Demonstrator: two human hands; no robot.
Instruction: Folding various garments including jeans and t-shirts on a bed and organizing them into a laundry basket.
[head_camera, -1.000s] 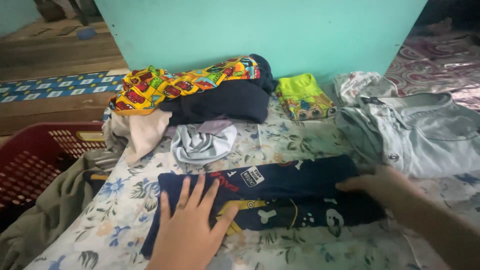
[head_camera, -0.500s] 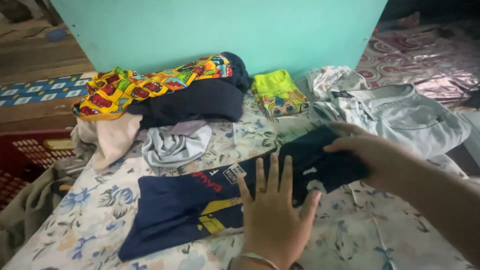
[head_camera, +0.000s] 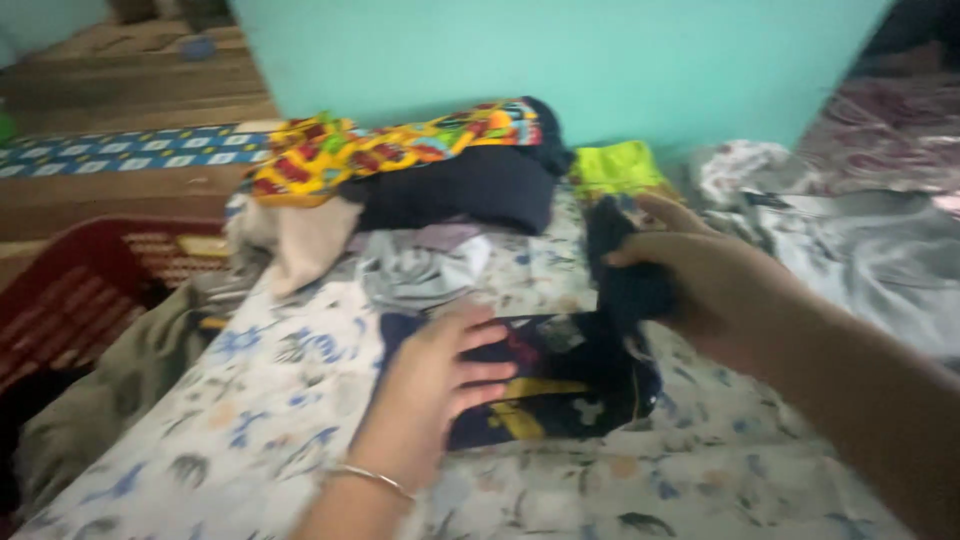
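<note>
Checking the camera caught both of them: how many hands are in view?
2. The left hand lies flat on the navy printed garment; the right hand grips that garment's raised end above the floral sheet. No others show.

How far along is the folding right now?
Done: a lime green garment lies folded by the wall. In hand: the left hand presses the navy printed garment flat while the right hand lifts its end over. Left: the heap of clothes and the grey shirt.

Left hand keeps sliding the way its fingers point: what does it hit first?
Left hand points right across the navy shirt; likely it meets the raised fold held by the right hand first, though blur obscures depth.
</note>
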